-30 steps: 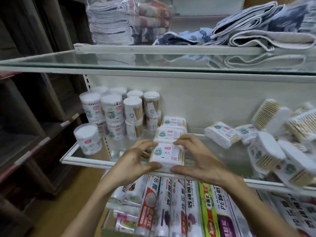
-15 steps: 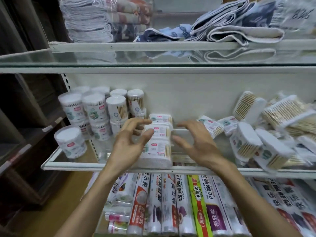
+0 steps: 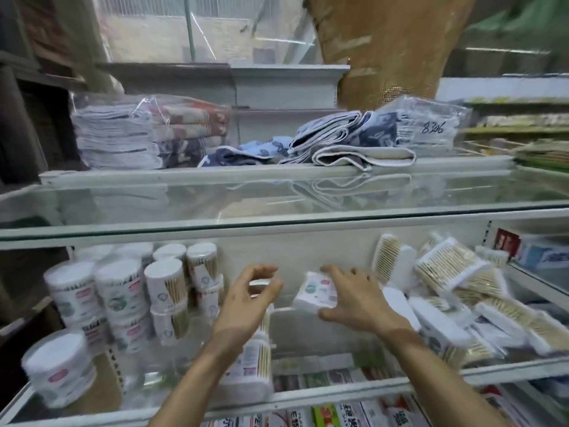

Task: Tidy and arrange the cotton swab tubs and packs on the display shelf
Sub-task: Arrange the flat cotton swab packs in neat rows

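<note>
Reaching toward the back of the glass display shelf (image 3: 308, 392), we see the main risk on the right end, where the heap of loose swab packs (image 3: 455, 291) leans against the back wall and over itself. Pulling one pack out from beside it could, we judge, bring the rest sliding toward the front rim, since nothing braces them. The stacked tubs (image 3: 123, 291) at the left end stand two high and close together, so a careless elbow could topple them too; one tub (image 3: 58, 365) sits alone near the front left corner.

Our right hand (image 3: 354, 297) is spread wide, fingers over the top and thumb under the near edge of a white swab pack (image 3: 314, 292) at mid-shelf near the back wall. It touches the pack, but blur keeps us from telling whether the grip has closed. Our left hand (image 3: 246, 300) is half curled and loose, hovering above the row of packs (image 3: 255, 359) that runs from the front rim toward the back; it appears to hold nothing.
</note>
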